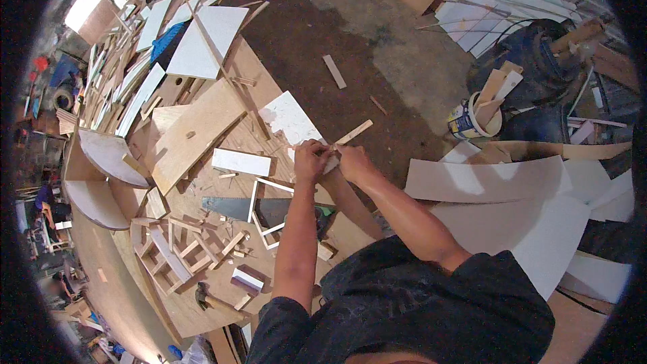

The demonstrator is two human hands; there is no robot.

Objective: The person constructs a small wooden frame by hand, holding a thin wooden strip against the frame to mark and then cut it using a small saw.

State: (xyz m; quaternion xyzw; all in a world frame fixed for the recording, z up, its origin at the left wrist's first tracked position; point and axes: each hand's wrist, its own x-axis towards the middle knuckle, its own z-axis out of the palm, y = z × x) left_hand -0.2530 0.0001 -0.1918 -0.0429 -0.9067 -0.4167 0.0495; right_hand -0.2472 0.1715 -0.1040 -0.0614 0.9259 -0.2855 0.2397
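Note:
My two hands meet at the right edge of the wooden worktable [216, 226]. The fingers of my left hand [312, 162] are pinched together, and whatever lies in them is too small or hidden to make out. Close beside it, my right hand [354, 164] has its fingers closed at the near end of a narrow wooden strip [355, 132]. That strip points away to the upper right, past the table edge. Just beyond my left hand lies a white board [291, 118] with a worn, patchy surface.
A handsaw [226, 207], an open white-edged frame [255, 199], a hammer [214, 298], a slatted wooden frame [158, 266] and a white block [241, 162] lie on the table. Scrap boards pile up far left. A bucket of offcuts [463, 125] and curved sheets [485, 178] are at right.

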